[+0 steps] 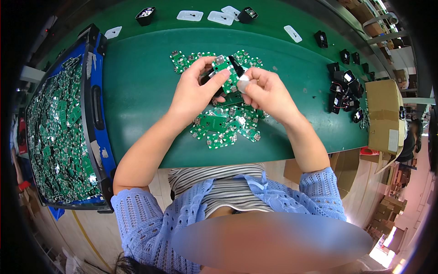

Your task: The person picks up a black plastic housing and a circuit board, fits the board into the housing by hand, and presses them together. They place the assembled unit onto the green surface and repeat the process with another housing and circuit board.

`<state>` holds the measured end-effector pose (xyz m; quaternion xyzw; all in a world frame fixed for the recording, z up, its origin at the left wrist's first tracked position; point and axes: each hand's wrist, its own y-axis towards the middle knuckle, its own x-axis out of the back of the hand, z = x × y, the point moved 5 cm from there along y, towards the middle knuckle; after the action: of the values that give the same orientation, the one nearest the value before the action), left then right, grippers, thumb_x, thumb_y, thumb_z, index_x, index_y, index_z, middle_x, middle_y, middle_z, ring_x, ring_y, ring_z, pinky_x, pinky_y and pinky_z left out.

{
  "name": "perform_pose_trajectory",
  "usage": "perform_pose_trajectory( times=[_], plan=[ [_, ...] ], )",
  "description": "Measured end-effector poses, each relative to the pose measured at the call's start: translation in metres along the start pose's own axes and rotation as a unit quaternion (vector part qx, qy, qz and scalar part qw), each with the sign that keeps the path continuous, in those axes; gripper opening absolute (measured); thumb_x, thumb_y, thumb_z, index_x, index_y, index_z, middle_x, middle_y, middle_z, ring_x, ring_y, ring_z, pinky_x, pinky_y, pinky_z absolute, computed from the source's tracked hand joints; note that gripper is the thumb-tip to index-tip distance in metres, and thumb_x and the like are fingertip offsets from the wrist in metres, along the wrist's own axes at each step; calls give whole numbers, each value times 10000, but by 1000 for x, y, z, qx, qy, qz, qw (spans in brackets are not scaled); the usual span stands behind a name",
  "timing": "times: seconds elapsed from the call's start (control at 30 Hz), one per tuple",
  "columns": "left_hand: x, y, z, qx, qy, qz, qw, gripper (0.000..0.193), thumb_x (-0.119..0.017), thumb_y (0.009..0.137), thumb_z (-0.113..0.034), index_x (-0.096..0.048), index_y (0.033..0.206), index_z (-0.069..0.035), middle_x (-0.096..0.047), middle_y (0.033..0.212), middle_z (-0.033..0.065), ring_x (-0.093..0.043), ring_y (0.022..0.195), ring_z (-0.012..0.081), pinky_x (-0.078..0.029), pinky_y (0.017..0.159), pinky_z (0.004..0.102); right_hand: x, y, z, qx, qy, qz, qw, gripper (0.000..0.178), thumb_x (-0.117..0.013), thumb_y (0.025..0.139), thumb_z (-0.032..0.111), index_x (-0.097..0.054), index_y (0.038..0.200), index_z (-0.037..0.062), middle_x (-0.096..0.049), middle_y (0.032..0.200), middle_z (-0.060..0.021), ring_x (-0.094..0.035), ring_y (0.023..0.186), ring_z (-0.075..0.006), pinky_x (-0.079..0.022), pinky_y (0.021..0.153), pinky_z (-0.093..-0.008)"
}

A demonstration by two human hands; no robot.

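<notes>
My left hand (191, 91) grips a green circuit board (231, 86) over the middle of the table, thumb on its face and fingers behind it. A dark piece beneath the board is mostly hidden by that hand. Along the board's upper right edge shows a black strip (237, 66). My right hand (269, 93) is closed in a pinch at the board's right edge. A pale grey patch shows at its fingertips, too small to name. Below both hands lies a loose pile of green circuit boards (214, 123); more boards (248, 58) lie just beyond them.
A blue crate (102, 137) full of circuit boards stands at the left. Several black housings (344, 89) are heaped at the right, beside a cardboard box (383, 114). On the green strip beyond the table (137, 82) sit white trays (190, 16) and black housings (145, 17).
</notes>
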<state>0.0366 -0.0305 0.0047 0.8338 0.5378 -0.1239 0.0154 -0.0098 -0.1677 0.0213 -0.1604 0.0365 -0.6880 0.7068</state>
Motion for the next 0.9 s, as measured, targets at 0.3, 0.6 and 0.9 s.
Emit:
perform_pose_trajectory(
  times=[0.3, 0.6, 0.9],
  plan=[
    [0, 0, 11, 9, 61, 49, 997, 267, -580, 846, -215, -543, 1001, 0, -555, 774, 46, -535, 568, 62, -438, 429, 209, -6, -2, 29, 367, -181, -147, 901, 107, -624, 767, 43, -604, 869, 20, -535, 790, -41, -453, 535, -83, -367, 465, -226],
    [3, -8, -28, -341, 233, -42, 910, 203, -569, 795, -42, -578, 990, -96, -542, 1045, 87, -597, 663, 148, -480, 520, 247, -4, 1, 41, 398, -315, -135, 851, 99, -608, 764, 81, -541, 811, 24, -519, 759, -80, -541, 676, -261, -435, 558, -346],
    [2, -11, -28, -333, 261, -49, 905, 118, -638, 742, -59, -611, 855, -81, -567, 975, 90, -602, 684, 195, -484, 554, 278, -7, -1, 47, 361, -373, -92, 850, 111, -608, 760, 83, -534, 811, 18, -526, 772, -90, -547, 710, -283, -436, 566, -374]
  ],
)
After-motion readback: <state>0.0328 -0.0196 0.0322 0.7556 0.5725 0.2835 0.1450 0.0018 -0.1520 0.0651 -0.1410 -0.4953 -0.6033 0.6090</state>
